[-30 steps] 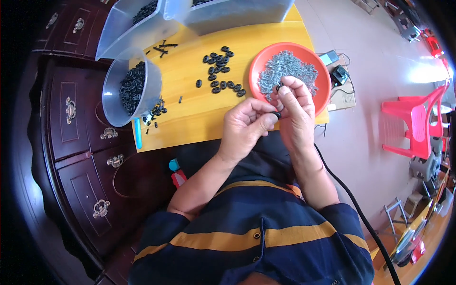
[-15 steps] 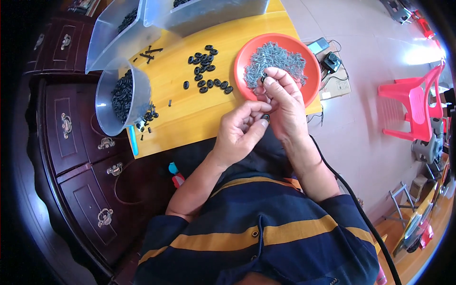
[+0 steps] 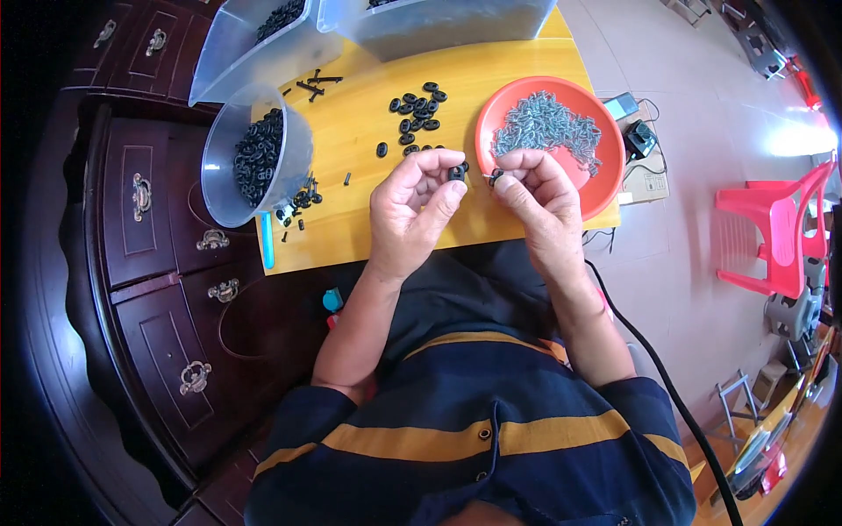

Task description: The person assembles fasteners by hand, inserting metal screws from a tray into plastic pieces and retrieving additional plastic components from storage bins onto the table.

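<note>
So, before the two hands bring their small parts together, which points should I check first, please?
1. Left hand pinches a small black ring at its fingertips: ok.
2. Right hand holds a small piece: ok; what kind, cannot tell.
3. The two pieces are aligned: cannot tell, too small.
4. Orange plate of grey metal parts lies by the right hand: ok.
5. Loose black rings lie on the yellow table near the left hand: ok.

Two bare hands (image 3: 412, 206) (image 3: 535, 197), one round orange plastic dish (image 3: 605, 188), one round clear plastic tub (image 3: 219, 171), two rectangular clear plastic bins (image 3: 228, 57) (image 3: 456, 26), one yellow wooden bench (image 3: 368, 105), one red plastic chair (image 3: 776, 232).
</note>
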